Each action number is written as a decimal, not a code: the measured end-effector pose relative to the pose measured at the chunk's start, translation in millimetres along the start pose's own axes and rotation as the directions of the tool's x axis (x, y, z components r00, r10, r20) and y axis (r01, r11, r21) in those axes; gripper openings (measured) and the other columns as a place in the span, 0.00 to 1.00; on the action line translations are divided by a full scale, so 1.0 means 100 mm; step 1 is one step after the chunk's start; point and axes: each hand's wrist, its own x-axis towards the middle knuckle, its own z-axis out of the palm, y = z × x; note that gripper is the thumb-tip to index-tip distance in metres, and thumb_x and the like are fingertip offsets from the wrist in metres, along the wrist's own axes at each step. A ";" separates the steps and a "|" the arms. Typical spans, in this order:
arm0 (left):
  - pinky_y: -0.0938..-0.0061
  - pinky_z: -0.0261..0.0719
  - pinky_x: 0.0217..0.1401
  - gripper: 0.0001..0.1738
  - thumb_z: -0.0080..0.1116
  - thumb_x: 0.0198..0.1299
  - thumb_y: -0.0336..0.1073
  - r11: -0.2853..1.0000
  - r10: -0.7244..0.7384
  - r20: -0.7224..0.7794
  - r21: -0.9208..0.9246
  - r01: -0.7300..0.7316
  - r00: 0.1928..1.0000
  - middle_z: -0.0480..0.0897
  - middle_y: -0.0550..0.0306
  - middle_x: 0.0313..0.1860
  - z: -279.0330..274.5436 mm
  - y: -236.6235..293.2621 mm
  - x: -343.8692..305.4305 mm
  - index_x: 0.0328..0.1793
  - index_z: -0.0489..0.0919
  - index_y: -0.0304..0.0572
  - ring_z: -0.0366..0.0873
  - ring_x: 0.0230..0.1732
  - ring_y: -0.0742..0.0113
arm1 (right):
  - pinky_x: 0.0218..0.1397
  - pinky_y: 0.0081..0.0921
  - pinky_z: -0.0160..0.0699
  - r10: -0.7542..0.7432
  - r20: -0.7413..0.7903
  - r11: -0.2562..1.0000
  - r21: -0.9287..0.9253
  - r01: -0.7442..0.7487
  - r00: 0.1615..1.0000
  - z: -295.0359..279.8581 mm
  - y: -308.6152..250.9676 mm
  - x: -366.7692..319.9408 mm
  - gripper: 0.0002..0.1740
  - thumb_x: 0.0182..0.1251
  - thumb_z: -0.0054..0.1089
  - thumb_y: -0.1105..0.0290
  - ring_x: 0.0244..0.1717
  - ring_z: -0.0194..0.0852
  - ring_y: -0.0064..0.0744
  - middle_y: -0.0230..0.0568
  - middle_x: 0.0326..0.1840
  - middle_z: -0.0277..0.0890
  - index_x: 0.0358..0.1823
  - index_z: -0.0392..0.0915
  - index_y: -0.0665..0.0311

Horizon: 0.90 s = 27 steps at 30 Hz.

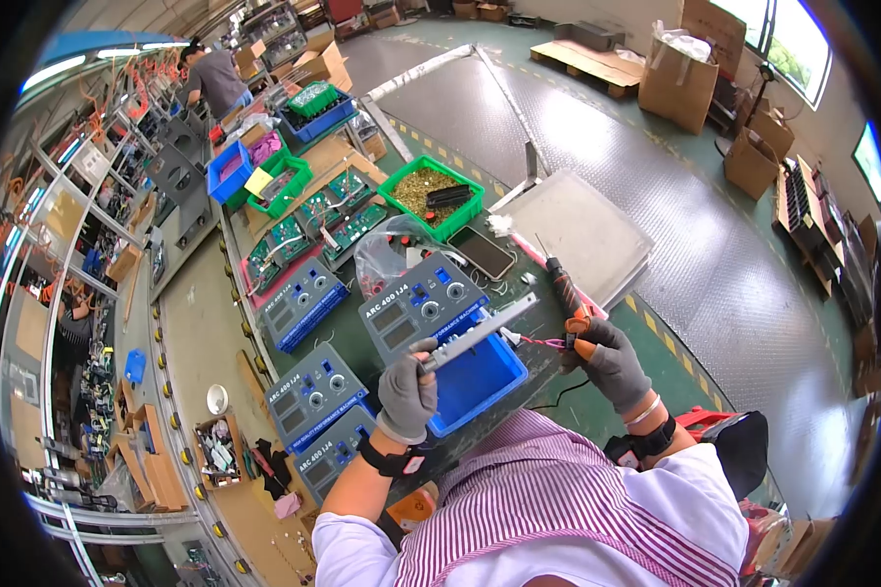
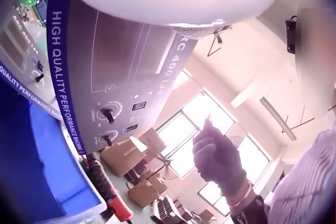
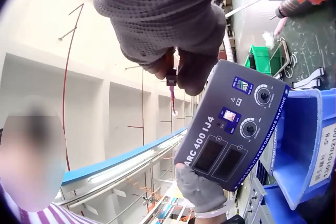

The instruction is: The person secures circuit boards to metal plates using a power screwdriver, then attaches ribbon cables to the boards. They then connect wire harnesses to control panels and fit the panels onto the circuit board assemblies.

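My left hand point(image 1: 406, 396) grips one end of a grey control panel point(image 3: 236, 124) marked ARC 400 IJ4, seen nearly edge-on in the head view. Its knobs and two dark display windows show in the right wrist view. My gloved right hand point(image 1: 612, 367) pinches a small dark connector point(image 3: 171, 77) between thumb and fingertips, and pinkish-red wires point(image 1: 543, 341) run from it toward the panel. Below the panel sits a blue bin point(image 1: 509, 377). An electric screwdriver point(image 1: 562, 286) with an orange and black body lies just beyond my right hand.
Several similar panels point(image 1: 315, 386) lie on the bench to the left. Farther back are circuit boards point(image 1: 347, 233), a phone point(image 1: 483, 254) and a green bin point(image 1: 460, 228) of small brass-coloured parts. A conveyor line point(image 1: 201, 323) runs along the left; another person point(image 1: 217, 78) stands far back.
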 end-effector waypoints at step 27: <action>0.82 0.68 0.44 0.18 0.42 0.68 0.45 0.656 -0.753 -0.244 -0.351 0.668 0.611 0.75 0.63 0.38 0.28 0.40 -0.19 0.48 0.71 0.35 0.69 0.38 0.76 | 0.26 0.36 0.66 -0.424 0.280 0.187 -0.904 0.385 0.862 0.55 0.04 0.43 0.11 0.45 0.63 0.72 0.25 0.70 0.45 0.43 0.23 0.68 0.27 0.70 0.65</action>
